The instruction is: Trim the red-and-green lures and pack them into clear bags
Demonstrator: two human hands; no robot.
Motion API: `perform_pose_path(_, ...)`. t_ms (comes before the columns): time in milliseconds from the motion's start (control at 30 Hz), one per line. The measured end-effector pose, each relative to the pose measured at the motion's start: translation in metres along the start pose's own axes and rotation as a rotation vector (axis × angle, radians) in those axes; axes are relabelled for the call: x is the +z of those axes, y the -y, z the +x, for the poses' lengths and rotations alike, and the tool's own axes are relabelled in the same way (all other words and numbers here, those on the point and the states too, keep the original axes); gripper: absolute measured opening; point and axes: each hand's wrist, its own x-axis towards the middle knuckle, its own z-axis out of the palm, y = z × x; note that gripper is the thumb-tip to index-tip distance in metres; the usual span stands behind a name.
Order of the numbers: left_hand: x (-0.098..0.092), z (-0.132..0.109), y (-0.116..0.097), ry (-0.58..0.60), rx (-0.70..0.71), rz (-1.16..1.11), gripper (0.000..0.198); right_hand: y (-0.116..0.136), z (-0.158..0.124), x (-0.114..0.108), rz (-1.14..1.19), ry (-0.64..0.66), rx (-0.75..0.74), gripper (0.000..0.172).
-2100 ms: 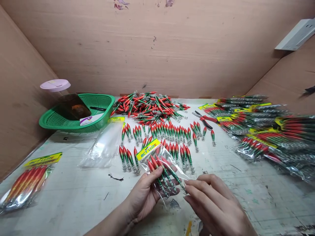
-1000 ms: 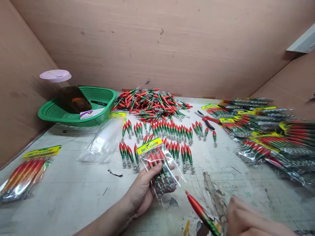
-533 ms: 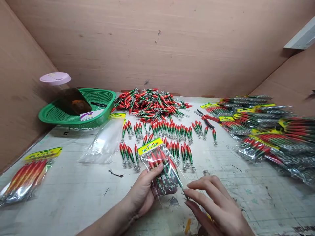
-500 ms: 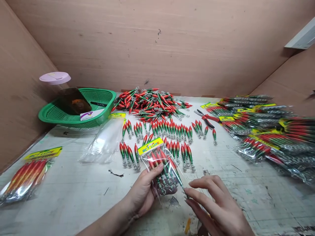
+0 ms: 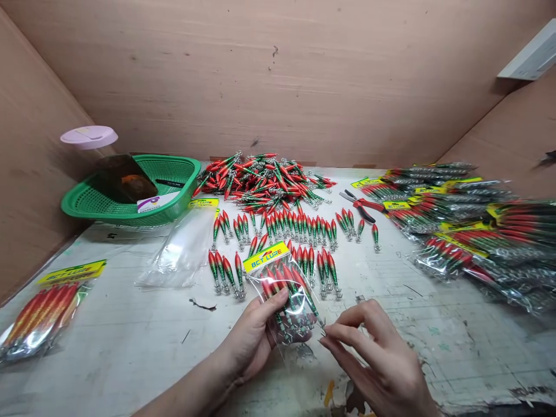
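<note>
Clear flat plastic bag (image 5: 266, 256): yellow header, mostly blue lettering;
Red-and-green spindle-shaped lures (image 5: 305, 289) in it: red noses shading into dark-flecked green;
Green oval plastic basket (image 5: 180, 208): even green, fine perforated pattern;
Round plastic cup lid (image 5: 89, 137): pale lilac;
Slim metal pliers (image 5: 358, 202): grey tips, red-and-black grips;
Clear plastic packet (image 5: 72, 272) at far left: yellow header over slender red-to-gold lures (image 5: 47, 307);
Flat worktop (image 5: 139, 330): off-white, thin dark lines, scuffs

it is bright around the left hand (image 5: 254, 330), and the clear bag (image 5: 296, 299) in it shines white. far right of that grip, the packed bags (image 5: 471, 237) look stretched and smeary.
</note>
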Motion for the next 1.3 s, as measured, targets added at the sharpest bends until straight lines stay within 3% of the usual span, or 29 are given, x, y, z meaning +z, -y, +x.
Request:
perform_pose_path(233, -0.001, 0.000, -0.001, 0.017, 0.005, -0.009, 0.029, -0.001, -0.003, 0.003, -0.033, 0.018, -0.107, 0.023)
perform_pose_path(433, -0.002, 0.000, 0.000, 0.091, -0.016, 0.032, 0.028, -0.001, 0.004, 0.003, 0.016, -0.096, -0.059, 0.019)
perform_pose_path(600, -0.003, -0.001, -0.003, 0.149, -0.052, 0.091, 0.032, 0.000, 0.005, 0.001, 0.028, 0.003, -0.036, 0.015)
perform_pose_path(767, 0.000, -0.007, -0.008, 0.192, -0.048, 0.175, 0.038, -0.001, 0.001, 0.006, 0.021, -0.034, -0.093, 0.018)
perform_pose_path(1033, -0.006, -0.023, -0.004, 0.236, -0.125, 0.325, 0.039, -0.001, -0.013, 0.008, 0.203, -0.014, -0.033, 0.018)
perform_pose_path(1300, -0.005, -0.022, 0.009, 0.154, -0.083, 0.263, 0.037, -0.001, -0.020, 0.004, 0.137, 0.102, -0.061, 0.014)
